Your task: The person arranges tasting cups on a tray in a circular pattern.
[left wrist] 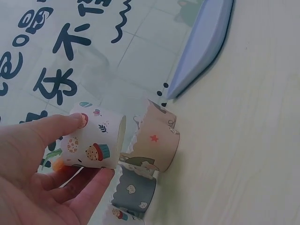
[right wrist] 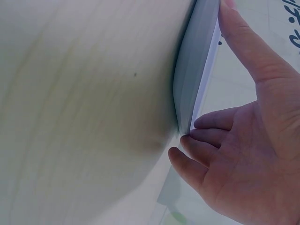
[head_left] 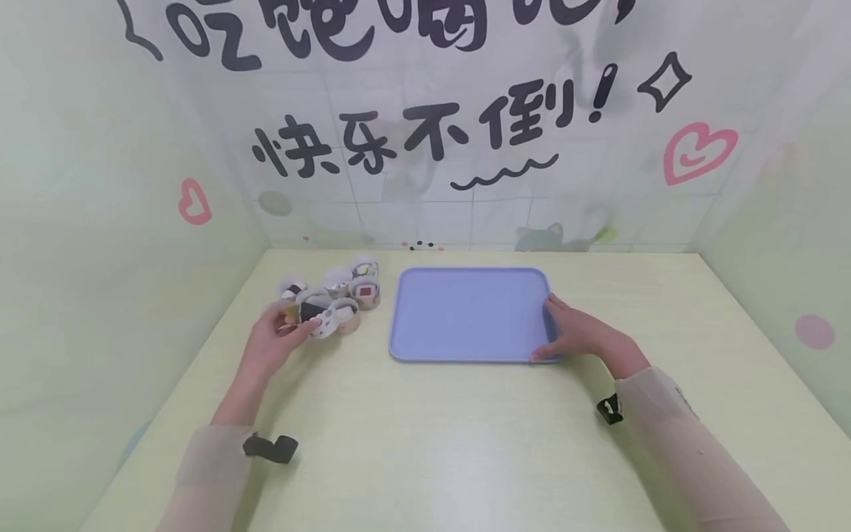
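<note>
My left hand [head_left: 269,343] pinches a white paper baking cup [left wrist: 93,140] printed with cupcakes, thumb on one side and fingers on the other. Right beside it is a group of several similar cups [head_left: 365,293]; the left wrist view shows a beige one [left wrist: 153,140] with a red star and a dark grey one [left wrist: 133,187]. Over at the right end of a blue rectangular tray [head_left: 468,314], my right hand [head_left: 581,332] touches the rim, its thumb at the near corner and its fingers spread along the far part of that side.
Tray and cups are on a pale wood-grain table [head_left: 425,443], the cups to the tray's left. Behind the table hangs a light backdrop [head_left: 412,214] with large dark lettering, and printed panels stand along both sides. Each wrist wears a black strap [head_left: 271,448].
</note>
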Demonstrator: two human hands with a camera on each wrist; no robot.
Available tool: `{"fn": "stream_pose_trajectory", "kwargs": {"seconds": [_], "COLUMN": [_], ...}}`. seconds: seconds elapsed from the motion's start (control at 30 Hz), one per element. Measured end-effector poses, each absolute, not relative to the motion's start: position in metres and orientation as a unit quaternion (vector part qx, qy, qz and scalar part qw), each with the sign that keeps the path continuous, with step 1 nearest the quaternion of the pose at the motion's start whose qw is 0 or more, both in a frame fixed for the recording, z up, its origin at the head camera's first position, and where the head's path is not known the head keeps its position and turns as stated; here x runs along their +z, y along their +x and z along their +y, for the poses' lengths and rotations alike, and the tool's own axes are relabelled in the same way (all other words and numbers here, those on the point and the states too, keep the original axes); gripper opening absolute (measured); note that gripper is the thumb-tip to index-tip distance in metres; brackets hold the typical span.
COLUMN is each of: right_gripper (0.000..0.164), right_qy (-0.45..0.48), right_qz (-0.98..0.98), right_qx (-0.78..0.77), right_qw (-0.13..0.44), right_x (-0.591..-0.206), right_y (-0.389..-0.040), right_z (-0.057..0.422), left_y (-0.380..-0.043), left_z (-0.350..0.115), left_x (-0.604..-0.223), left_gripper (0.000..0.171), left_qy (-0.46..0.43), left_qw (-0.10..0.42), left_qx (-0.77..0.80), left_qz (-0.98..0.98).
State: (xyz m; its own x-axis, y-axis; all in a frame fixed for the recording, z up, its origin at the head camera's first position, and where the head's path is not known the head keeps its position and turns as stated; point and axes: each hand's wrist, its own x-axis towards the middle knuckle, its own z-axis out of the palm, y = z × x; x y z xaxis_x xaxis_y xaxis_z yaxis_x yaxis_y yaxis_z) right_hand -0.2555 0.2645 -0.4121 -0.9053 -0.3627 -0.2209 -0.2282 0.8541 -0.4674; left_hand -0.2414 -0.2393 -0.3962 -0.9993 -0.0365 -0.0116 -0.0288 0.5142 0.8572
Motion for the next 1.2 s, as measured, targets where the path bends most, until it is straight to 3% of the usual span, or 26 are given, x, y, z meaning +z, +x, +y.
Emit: {"fn": "stream_pose_trajectory", "kwargs": {"seconds": [0.3,0.77,1.2], "right_gripper": [0.13,0.13,0.131], "right_qy": [-0.151,-0.148,-0.142], "right_qz": [0.953,0.952,0.951], "right_qx": [-0.215,-0.22,-0.22], "right_qw": [0.149,0.156,0.162], "right_x": [-0.408,-0.411,-0.414], "right_y": [-0.258,-0.259,-0.255], "right_z": [0.266,0.265,0.265], "left_y": [-0.254,-0.272,-0.301], "left_z": [-0.219,-0.187,-0.131], "left_x": [-0.384,-0.378,-0.379], "left_gripper": [0.046,0.075,0.062], "left_qy": [-0.002,-0.002,-0.024], "left_qw": [0.012,-0.02,-0.043], "left_qx": [-0.499,-0.485,-0.548], "left_qz": [-0.866,-0.874,-0.835]}}
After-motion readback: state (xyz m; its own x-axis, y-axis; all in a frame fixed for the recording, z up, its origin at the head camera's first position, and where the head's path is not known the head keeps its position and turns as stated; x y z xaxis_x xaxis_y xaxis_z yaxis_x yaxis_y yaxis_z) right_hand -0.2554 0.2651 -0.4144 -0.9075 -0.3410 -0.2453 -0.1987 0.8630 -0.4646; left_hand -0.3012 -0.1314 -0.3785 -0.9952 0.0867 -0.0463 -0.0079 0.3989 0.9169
